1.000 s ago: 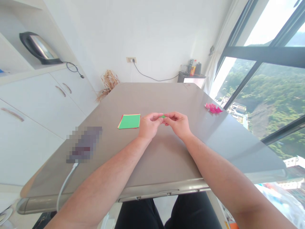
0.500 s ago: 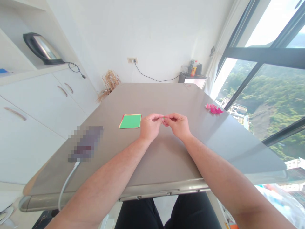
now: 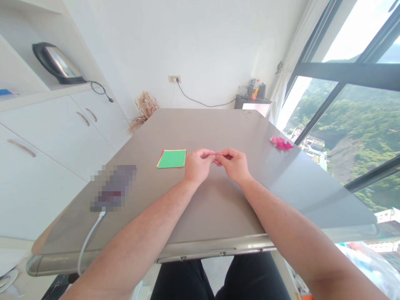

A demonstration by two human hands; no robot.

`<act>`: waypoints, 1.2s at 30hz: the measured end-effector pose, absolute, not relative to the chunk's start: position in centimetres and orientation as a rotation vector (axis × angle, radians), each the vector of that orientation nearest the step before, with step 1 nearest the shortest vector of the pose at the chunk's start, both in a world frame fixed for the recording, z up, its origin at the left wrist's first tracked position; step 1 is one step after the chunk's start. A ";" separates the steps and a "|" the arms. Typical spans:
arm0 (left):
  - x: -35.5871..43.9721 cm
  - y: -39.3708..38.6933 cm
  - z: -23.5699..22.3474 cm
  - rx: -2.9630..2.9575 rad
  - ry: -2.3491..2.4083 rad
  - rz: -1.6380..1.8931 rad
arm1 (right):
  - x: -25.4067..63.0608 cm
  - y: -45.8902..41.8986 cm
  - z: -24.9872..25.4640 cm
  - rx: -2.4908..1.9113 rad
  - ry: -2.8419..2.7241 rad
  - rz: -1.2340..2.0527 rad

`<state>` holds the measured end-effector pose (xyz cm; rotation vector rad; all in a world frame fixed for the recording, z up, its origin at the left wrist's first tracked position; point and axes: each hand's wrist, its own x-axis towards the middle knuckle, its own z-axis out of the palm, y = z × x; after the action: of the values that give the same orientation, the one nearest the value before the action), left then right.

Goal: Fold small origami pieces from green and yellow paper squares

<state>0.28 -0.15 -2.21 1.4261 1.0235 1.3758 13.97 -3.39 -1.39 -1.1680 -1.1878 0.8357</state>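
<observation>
My left hand [image 3: 199,166] and my right hand [image 3: 231,164] meet fingertip to fingertip over the middle of the table. Both are closed in a pinch on a small green piece of paper [image 3: 215,155]. Only a speck of it shows between the fingers; its shape is hidden. Just left of my left hand lies a stack of square coloured paper [image 3: 171,159], green on top, with red and yellowish edges showing beneath. Off to the right, near the window-side edge, sit several pink folded paper pieces [image 3: 281,143], apart from my right hand.
The grey table [image 3: 206,129] has its front edge close to my lap. A blurred-out dark device [image 3: 114,187] with a white cable [image 3: 86,239] lies at the left. A kettle [image 3: 59,62] stands on a shelf; bottles [image 3: 254,89] stand on a small cabinet behind the table.
Both hands keep their pinch in almost the same place. Slightly less green shows between the fingertips now. The whole view has shifted a little.
</observation>
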 end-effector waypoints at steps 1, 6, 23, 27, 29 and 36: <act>0.3 -0.1 -2.3 1.411 1.005 1.382 | 14.0 -3.3 -1.5 -1.166 -1.186 0.833; 0.3 0.0 -2.1 1.322 0.909 1.365 | 14.1 -3.3 -1.5 -1.149 -1.174 0.841; -0.4 0.4 -2.2 1.559 1.029 1.301 | 14.3 -3.2 -1.6 -1.201 -1.220 0.855; 0.0 0.1 -2.0 1.428 0.944 1.314 | 14.1 -3.2 -1.5 -1.138 -1.174 0.893; 0.0 0.1 -1.9 1.319 0.893 1.313 | 14.2 -3.1 -1.4 -1.103 -1.146 0.918; -0.2 -0.1 -1.5 1.218 0.904 1.197 | 14.5 -3.1 -1.5 -1.212 -1.180 0.853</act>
<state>-0.24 -0.13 -1.49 1.2185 0.9041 1.1971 14.55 -3.12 -1.48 -1.2119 -1.1798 0.8532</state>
